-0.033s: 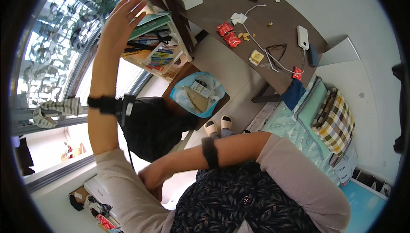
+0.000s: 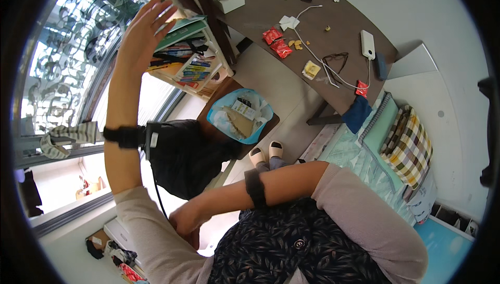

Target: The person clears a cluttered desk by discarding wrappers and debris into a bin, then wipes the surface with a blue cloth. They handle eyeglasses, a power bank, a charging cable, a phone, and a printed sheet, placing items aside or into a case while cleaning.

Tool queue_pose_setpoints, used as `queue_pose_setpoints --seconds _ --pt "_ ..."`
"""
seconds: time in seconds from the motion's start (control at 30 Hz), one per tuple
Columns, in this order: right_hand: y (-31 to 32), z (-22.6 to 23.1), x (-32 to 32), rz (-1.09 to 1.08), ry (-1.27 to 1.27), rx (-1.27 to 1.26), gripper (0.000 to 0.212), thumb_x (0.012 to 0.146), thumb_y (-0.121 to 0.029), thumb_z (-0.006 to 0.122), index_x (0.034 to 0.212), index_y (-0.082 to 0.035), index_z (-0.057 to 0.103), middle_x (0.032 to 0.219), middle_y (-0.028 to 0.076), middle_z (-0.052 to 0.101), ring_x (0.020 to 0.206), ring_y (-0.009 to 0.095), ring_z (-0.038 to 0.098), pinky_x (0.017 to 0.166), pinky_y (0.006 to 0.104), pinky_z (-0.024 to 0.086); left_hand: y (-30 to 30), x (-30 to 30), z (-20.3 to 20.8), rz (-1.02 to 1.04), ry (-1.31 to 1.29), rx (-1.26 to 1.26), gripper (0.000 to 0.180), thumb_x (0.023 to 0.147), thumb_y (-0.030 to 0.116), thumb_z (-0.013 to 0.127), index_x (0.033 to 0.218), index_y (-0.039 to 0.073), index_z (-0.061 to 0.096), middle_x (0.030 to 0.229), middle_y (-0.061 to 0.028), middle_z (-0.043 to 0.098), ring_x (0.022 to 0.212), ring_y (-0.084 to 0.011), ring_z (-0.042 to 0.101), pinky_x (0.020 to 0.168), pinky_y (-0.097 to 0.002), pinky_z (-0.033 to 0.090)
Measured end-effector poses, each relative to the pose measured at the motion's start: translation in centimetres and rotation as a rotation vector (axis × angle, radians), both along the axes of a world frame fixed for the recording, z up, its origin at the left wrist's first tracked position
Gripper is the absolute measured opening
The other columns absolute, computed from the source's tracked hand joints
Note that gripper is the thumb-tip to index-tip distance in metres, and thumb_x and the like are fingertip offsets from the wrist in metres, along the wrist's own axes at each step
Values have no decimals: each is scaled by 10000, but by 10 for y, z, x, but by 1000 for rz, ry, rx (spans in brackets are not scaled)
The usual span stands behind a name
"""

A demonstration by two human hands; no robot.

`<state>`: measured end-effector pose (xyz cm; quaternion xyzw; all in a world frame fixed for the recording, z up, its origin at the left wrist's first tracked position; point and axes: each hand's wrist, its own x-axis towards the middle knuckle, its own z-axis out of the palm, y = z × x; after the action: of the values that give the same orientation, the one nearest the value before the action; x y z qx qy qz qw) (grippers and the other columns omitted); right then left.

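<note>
My left arm is raised, and my left hand (image 2: pixel 143 36) is open, fingers stretched out, in front of the window near the bookshelf. A black strap with a small box (image 2: pixel 150 140) sits on my left forearm, and a thin black cable (image 2: pixel 160 198) runs down from it. My right arm crosses my body. My right hand (image 2: pixel 185 221) is curled in against the beige sleeve (image 2: pixel 148 226) of my left arm, close to the cable's lower end. Its fingertips are hidden, so what it grips does not show. Another black band (image 2: pixel 255 189) circles my right forearm.
A brown table (image 2: pixel 338 23) holds red packets (image 2: pixel 281 49), a white cable, glasses (image 2: pixel 337 61) and a white power bank (image 2: pixel 367 44). A blue lined bin (image 2: pixel 268 122) and a black bag (image 2: pixel 182 159) stand ahead. To the right is a bed with a plaid pillow (image 2: pixel 411 148).
My left forearm with its strap has shifted slightly to the left. My right hand stays at the sleeve.
</note>
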<state>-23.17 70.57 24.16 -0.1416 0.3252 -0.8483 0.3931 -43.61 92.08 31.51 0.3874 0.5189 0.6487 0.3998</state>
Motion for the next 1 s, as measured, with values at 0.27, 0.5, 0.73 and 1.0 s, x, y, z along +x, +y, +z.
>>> queue_pose_setpoints --seconds 0.27,0.5,0.73,1.0 --pt "37 -6 -53 -625 -209 63 324 1009 -208 547 1032 75 704 908 195 734 767 271 743 725 358 629 2 24 34 -70 505 -57 491 988 304 610 1406 67 507 1326 -97 605 1242 -213 584 1037 -336 477" --pt "124 24 -49 -823 -178 37 334 1023 -267 526 1008 53 622 896 186 718 746 233 726 719 316 625 28 59 141 -20 724 121 586 993 370 592 1449 35 439 1366 -139 552 1249 -230 535 1056 -357 425" --pt "145 -32 21 -651 -194 114 297 983 -260 622 1039 31 647 903 141 724 740 194 723 706 307 619 71 106 123 -118 712 110 632 988 365 597 1463 -6 407 1419 -177 524 1279 -279 534 1054 -388 459" --pt "164 -129 133 -606 -191 465 396 982 -371 621 1193 -35 626 1020 98 705 862 163 683 770 300 582 104 137 -55 -224 275 -58 542 955 343 664 1383 41 524 1298 -75 621 1178 -170 611 975 -298 473"
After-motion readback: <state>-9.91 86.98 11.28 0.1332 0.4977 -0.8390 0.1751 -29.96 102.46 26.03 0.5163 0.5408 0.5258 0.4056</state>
